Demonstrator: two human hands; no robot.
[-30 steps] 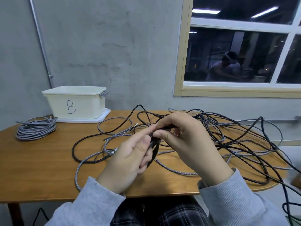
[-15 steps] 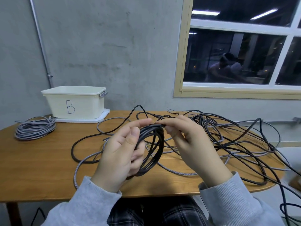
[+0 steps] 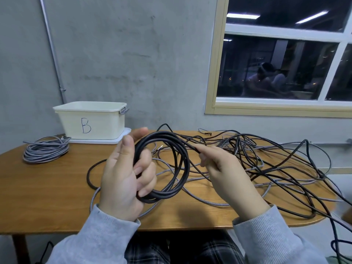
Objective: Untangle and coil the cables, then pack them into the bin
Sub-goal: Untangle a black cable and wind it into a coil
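1. Your wooden table [image 3: 47, 197] has bare room at front left; tangled cables [image 3: 276, 168] spill past its right edge.
2. The bin [image 3: 91, 122] sits far left, beside a grey coil [image 3: 45, 151].
3. Your left hand [image 3: 123, 180] grips the round black coil [image 3: 179, 164], held above the table.
4. Your right hand [image 3: 228, 174] pinches its trailing strand.

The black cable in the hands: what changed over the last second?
The black coil grew from a small bunch into wide loops, gripped by the left hand. The right hand drew rightward, pinching the next stretch. The bin, grey coil and tangle stayed put.
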